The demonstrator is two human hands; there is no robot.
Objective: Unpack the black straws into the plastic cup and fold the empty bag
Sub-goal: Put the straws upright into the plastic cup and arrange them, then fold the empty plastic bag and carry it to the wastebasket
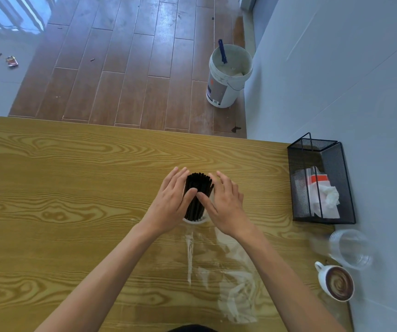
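Head view shows your left hand (172, 200) and right hand (223, 204) cupped on either side of the bundle of thin black plastic straws (198, 195), fingers mostly straight and pressing the bundle's sides, thumbs meeting at its front, just right of the frame's centre. That bundle stands upright in the clear plastic cup (195, 220) on the yellow wood-grain counter (73, 188); only the cup's lower rim shows between your wrists. Keep the touch light and even from both sides so the cup doesn't tip, and tap the straw tops level before you let go. Next comes the crumpled clear plastic bag (235, 283), lying flat below your right forearm in the lower right; it looks empty, so smooth it out before folding.
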